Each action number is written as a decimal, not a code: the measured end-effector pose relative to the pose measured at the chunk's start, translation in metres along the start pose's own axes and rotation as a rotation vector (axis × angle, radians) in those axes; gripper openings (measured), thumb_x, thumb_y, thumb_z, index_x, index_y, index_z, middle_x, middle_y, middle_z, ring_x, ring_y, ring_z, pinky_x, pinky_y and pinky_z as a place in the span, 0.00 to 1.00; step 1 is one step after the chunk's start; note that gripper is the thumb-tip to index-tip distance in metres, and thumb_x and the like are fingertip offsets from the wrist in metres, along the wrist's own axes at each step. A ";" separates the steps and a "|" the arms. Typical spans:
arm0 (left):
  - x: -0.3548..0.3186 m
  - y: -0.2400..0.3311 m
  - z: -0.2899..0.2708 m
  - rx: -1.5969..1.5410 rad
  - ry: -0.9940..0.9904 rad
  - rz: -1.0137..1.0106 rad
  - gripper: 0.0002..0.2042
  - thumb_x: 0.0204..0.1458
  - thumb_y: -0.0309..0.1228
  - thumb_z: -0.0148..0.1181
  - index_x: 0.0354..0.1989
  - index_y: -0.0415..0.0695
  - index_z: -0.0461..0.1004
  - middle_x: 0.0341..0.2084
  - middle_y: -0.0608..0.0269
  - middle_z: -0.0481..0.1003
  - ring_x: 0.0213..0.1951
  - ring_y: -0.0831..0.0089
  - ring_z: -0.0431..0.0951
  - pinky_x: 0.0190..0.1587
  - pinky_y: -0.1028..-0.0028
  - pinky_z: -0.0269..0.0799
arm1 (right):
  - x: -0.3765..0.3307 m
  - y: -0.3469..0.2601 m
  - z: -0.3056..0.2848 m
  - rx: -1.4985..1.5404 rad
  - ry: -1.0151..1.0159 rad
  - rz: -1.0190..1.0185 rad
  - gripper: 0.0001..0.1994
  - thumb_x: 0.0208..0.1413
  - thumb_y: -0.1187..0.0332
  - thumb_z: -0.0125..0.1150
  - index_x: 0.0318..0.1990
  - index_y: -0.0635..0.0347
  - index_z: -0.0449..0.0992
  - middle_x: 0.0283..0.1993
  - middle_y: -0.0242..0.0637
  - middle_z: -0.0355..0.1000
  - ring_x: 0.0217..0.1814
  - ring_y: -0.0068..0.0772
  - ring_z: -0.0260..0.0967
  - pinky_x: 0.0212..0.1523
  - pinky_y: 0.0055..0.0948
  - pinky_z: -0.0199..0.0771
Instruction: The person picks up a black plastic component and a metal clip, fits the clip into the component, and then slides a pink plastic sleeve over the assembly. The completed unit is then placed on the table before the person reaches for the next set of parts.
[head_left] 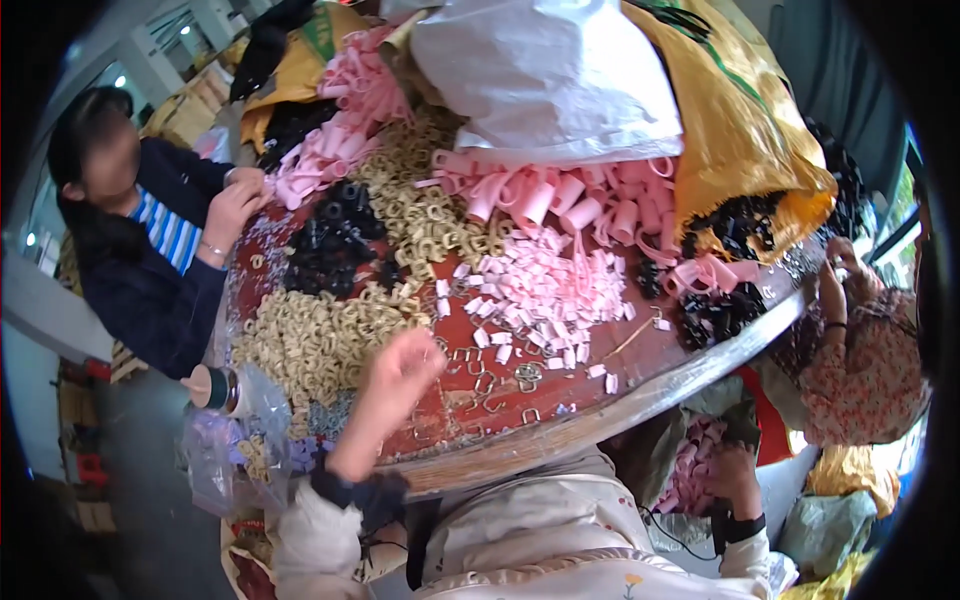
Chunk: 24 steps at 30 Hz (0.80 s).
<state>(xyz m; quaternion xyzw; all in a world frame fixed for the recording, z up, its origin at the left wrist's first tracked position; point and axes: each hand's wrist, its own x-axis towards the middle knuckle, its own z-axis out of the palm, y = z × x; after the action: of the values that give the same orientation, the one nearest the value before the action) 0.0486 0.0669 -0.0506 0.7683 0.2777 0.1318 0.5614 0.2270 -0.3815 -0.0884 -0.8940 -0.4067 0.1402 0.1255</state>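
Over the front of the red table (405, 440), my left hand (400, 370) is raised with its fingers curled together. It is slightly blurred, and whatever it may hold is too small to make out. Beneath and beside it lie a heap of beige ring-like parts (325, 340) and scattered metal wire loops (485, 385). Low at the right, below the table edge, my right hand (738, 475) reaches to an open bag of pink pieces (695, 465); its fingers are mostly hidden. Small pink sleeves (550, 290) form a pile mid-table.
Larger pink loops (560, 200) spill from a white sack (545, 80). A yellow sack (740, 130) of black parts leans at the right. Black parts (335, 235) lie at the left. A person (130, 220) works at the left, another (865, 360) at the right. A lidded jar (212, 387) stands near the left edge.
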 end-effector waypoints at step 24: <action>-0.055 0.007 -0.040 -1.037 -0.006 -0.297 0.18 0.50 0.27 0.46 0.51 0.41 0.55 0.36 0.53 0.67 0.29 0.72 0.70 0.31 0.78 0.68 | 0.200 -0.235 -0.029 -0.098 -0.301 -0.943 0.17 0.42 0.61 0.53 0.41 0.56 0.66 0.30 0.38 0.65 0.33 0.38 0.66 0.34 0.37 0.66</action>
<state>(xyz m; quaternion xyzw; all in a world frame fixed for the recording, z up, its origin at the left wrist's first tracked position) -0.0148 0.0651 -0.0246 0.3433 0.2800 0.1686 0.8805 0.2009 -0.0827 -0.0113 -0.5875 -0.7864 0.1764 0.0731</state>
